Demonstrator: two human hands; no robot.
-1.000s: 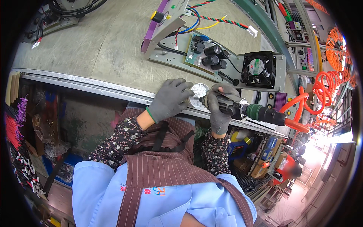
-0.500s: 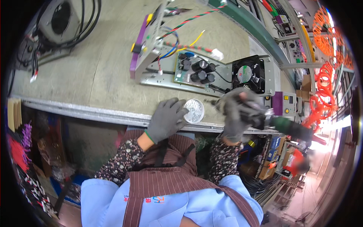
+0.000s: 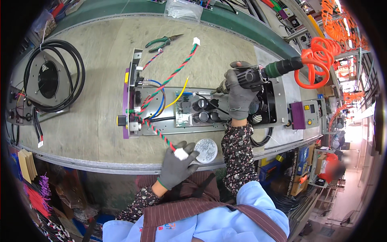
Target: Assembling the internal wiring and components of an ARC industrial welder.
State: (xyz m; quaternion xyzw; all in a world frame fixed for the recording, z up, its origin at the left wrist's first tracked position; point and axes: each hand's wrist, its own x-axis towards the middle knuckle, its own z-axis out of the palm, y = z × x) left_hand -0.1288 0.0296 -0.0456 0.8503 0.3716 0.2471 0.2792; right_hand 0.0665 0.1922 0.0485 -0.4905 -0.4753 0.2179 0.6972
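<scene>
My right hand [image 3: 241, 94], gloved in grey, grips an air screwdriver [image 3: 252, 77] fed by an orange coiled hose [image 3: 316, 60]. Its tip points left, at the far edge of a circuit board [image 3: 189, 109] with black capacitors; the exact contact point is hard to see. The board sits in a long metal chassis [image 3: 161, 126] with a purple end panel [image 3: 126, 103] and a black fan [image 3: 266, 105]. My left hand [image 3: 175, 167], also gloved, is open at the near table edge, fingertips beside a round dish of small screws [image 3: 206, 151]. A white connector [image 3: 181, 154] on red-green twisted wires overlaps its fingers.
Green-handled pliers [image 3: 161, 42] lie beyond the chassis. At far left, another fan unit [image 3: 48, 78] carries coiled black cable. A purple-fronted unit [image 3: 304, 115] stands at the right. A green-edged strip [image 3: 141, 8] with a bag of white ties [image 3: 183, 11] runs behind.
My right hand has carried the screwdriver away from the near edge, over the chassis. My left hand stays by the dish, the white connector now over its fingers. The view has shifted.
</scene>
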